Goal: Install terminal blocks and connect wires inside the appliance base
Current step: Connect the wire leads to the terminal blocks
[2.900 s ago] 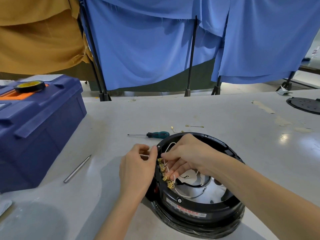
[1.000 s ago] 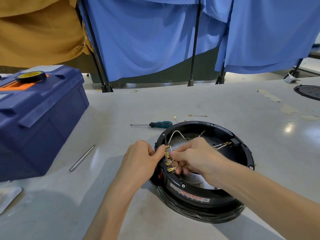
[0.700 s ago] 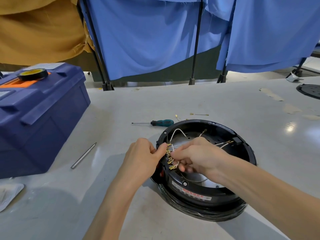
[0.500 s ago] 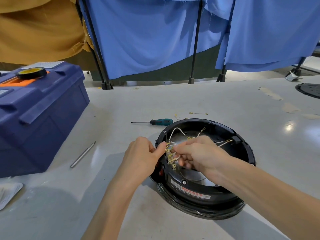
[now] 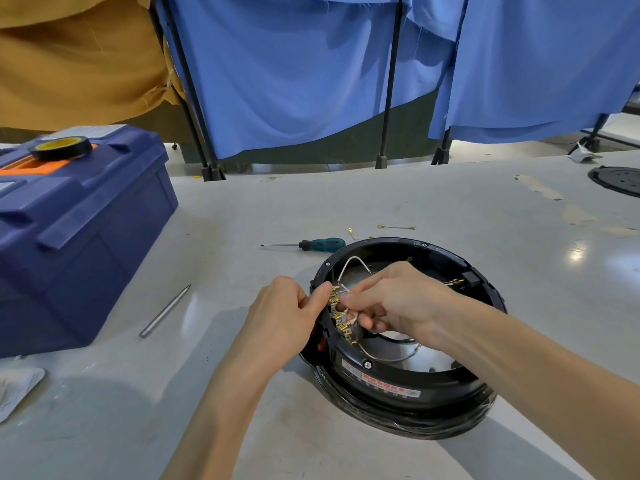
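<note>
A round black appliance base [image 5: 408, 386] lies open side up on the grey table, a little right of centre. A row of brass terminals [image 5: 341, 318] runs along the inside of its left wall. My left hand [image 5: 287, 317] grips the left rim of the base from outside, thumb pressed by the top terminals. My right hand [image 5: 394, 299] reaches inside the base and pinches a white wire [image 5: 353, 263] at the terminals. The wire arches up toward the far wall. More brass-tipped wire ends [image 5: 455, 281] stick out at the right inner wall.
A teal-handled screwdriver [image 5: 311, 244] lies just behind the base. Loose brass-ended wires [image 5: 394, 227] lie further back. A metal rod [image 5: 164, 311] rests to the left, beside a large blue toolbox [image 5: 69, 230] with a tape roll [image 5: 60, 147] on top. A black disc [image 5: 620, 180] sits far right.
My right hand has shifted from the lower terminals up to the top of the row, still holding the white wire. My left hand stays on the rim. The view has tilted slightly.
</note>
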Demonstrator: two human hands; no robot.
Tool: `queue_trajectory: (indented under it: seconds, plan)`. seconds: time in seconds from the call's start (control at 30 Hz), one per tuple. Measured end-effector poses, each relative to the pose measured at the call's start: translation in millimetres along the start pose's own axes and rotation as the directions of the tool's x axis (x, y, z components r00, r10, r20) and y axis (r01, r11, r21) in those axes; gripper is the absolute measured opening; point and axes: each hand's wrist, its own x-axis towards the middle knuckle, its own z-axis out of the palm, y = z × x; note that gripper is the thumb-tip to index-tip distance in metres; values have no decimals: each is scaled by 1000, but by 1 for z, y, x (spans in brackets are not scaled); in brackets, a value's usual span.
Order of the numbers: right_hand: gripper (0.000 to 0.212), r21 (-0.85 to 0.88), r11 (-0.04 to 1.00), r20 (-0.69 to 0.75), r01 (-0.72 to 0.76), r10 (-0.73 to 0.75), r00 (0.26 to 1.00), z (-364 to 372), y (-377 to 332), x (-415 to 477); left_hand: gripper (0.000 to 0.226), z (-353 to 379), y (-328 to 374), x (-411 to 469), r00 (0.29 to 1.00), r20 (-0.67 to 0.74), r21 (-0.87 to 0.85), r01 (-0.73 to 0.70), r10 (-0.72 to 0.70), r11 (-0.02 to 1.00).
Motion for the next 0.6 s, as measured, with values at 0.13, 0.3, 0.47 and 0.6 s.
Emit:
queue_trajectory:
  seconds: [0.13,0.3,0.47,0.6]
  plan:
    - [11,-50,998,4,-31,32,999,-1,-6,0,53,-1,-2,1,1000,15,0,-11,11,1000]
    - [8,-151,986,-83,-67,55,995,7,-6,5,52,-1,-1,1,1000,23,-7,-4,4,1000]
    - [14,-244,963,-131,-117,87,988,10,-10,11,53,-2,0,0,1000,26,-11,2,-2,1000]
    - [17,-199,967,-92,-156,140,986,8,-16,11,53,-2,0,0,1000,26,-19,4,-3,1000]
